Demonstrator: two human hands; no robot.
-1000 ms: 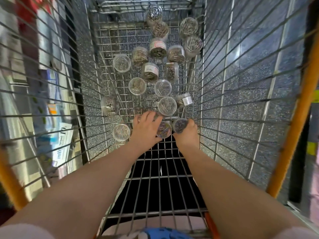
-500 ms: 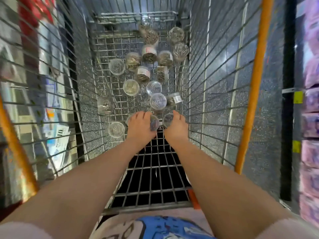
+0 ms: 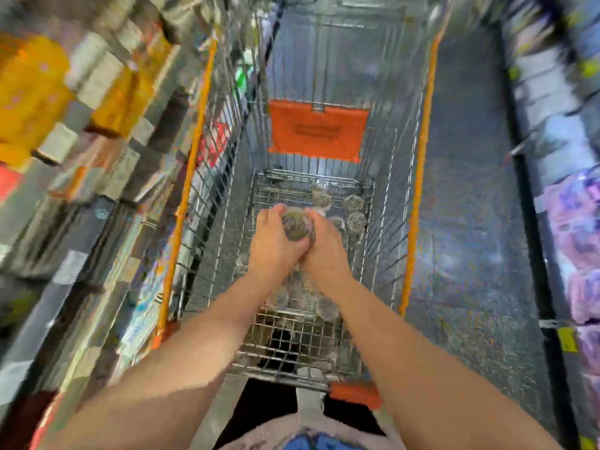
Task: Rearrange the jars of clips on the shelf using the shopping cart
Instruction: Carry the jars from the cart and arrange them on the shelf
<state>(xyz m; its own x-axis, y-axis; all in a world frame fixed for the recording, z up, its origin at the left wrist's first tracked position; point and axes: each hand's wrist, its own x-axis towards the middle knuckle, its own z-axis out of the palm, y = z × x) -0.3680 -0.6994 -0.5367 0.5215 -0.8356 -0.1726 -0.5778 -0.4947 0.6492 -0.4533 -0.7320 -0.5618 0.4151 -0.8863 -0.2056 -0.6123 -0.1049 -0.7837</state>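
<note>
While clamped with left grip and right grip together round a jar of clips, high over the cart floor; risked squeezing it out between the palms, dropping it onto the loose jars below and spilling clips

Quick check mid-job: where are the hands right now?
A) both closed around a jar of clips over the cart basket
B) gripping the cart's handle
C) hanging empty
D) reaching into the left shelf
A: the left hand and right hand meet around a jar of clips over the cart basket, where other jars lie.
</note>
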